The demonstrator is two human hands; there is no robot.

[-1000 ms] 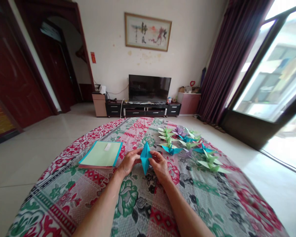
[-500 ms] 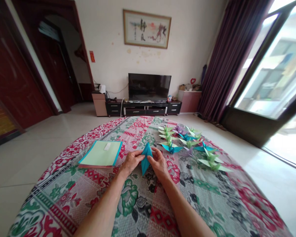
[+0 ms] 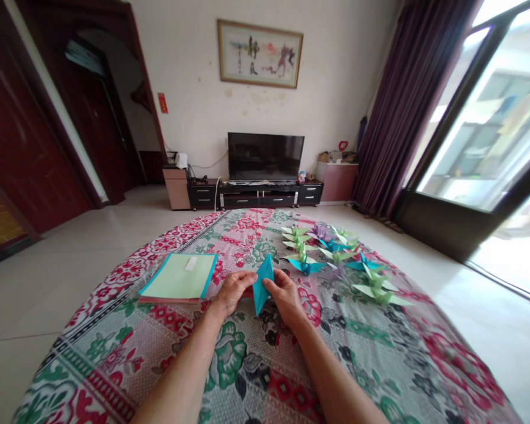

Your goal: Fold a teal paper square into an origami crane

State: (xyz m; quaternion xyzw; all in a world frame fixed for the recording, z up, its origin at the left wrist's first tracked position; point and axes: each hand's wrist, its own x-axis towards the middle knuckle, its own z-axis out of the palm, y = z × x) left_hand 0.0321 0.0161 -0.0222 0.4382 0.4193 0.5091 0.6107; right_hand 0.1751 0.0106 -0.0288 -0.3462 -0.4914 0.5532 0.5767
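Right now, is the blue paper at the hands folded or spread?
Folded. The blue origami paper shows as a narrow diamond, pointed at both ends.

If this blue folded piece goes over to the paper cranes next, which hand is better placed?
Right, I'd judge: the right hand has its thumb over the blue folded paper and is nearer the paper cranes. The left hand is at the paper's left edge, nearer the paper stack.
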